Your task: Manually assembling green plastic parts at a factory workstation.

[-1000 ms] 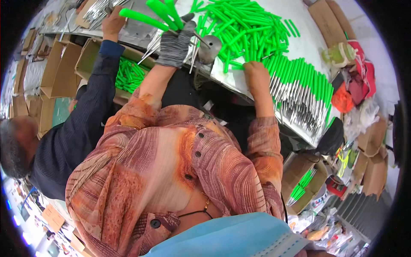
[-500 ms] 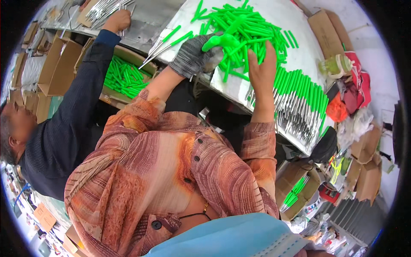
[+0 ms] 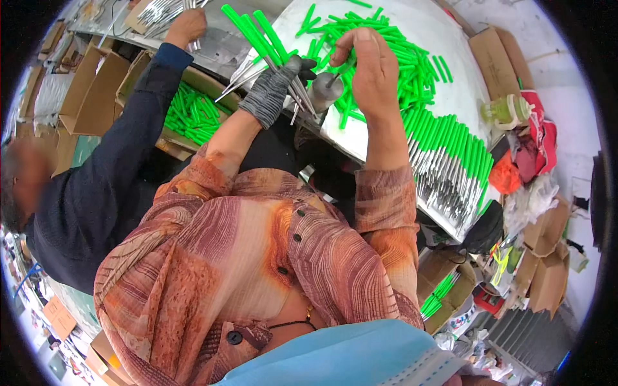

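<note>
My left hand (image 3: 269, 96), in a grey glove, is closed round several thin metal rods with green handles (image 3: 252, 35). The handles point away from me and the bare metal ends toward me. Beside its fingertips, at the table edge, stands a metal cylinder (image 3: 326, 90) with a thin dark pin at its top. My bare right hand (image 3: 373, 77) is just above that pin with its fingers curled in a pinch. What it pinches is mostly hidden; some green shows there. Behind it lies a heap of green tubes (image 3: 405, 55) on the white tabletop.
Rows of green-handled rods (image 3: 444, 154) lie at the table's right. An open carton of green tubes (image 3: 193, 116) stands on the left. A co-worker's hand (image 3: 187, 27) holds metal rods at the far left. A green bottle (image 3: 506, 112) and a carton (image 3: 492, 58) are on the right.
My right hand has moved left from the heap's near edge to the pin, its fingers now curled. My left hand has drawn back slightly from the cylinder; its rods now stand more steeply.
</note>
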Action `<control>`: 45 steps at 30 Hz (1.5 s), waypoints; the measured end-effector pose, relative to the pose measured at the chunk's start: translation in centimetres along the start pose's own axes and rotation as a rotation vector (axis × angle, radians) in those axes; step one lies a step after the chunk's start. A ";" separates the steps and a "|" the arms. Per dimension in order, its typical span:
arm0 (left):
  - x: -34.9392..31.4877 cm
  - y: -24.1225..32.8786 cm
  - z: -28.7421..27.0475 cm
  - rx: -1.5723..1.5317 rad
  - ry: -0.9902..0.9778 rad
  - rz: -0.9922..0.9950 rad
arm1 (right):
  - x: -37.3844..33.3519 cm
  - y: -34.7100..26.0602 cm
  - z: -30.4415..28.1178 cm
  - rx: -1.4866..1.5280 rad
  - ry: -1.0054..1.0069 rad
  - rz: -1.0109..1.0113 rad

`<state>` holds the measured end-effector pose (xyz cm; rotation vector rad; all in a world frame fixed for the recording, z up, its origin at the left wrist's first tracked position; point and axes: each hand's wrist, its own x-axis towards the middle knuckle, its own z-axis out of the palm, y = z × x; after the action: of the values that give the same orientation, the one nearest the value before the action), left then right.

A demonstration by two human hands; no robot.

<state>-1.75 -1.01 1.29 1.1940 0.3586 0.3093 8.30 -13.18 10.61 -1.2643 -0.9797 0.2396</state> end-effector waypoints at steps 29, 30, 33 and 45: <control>4.6 -3.1 1.2 0.638 -0.147 0.324 | -1.3 -1.3 -2.5 0.121 0.349 0.159; 4.3 -3.2 0.9 0.644 -0.189 0.307 | -1.1 -1.6 -2.3 0.121 0.349 0.156; 2.8 -3.6 -0.1 0.130 -0.170 0.361 | -0.4 -2.7 -0.8 0.088 0.170 0.077; 0.6 1.5 0.5 0.332 0.138 0.279 | -1.0 -0.6 -0.3 0.101 0.208 0.283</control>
<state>-1.06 -0.63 2.80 1.5576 0.3721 0.5927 7.73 -14.25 10.63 -1.3049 -0.6027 0.3650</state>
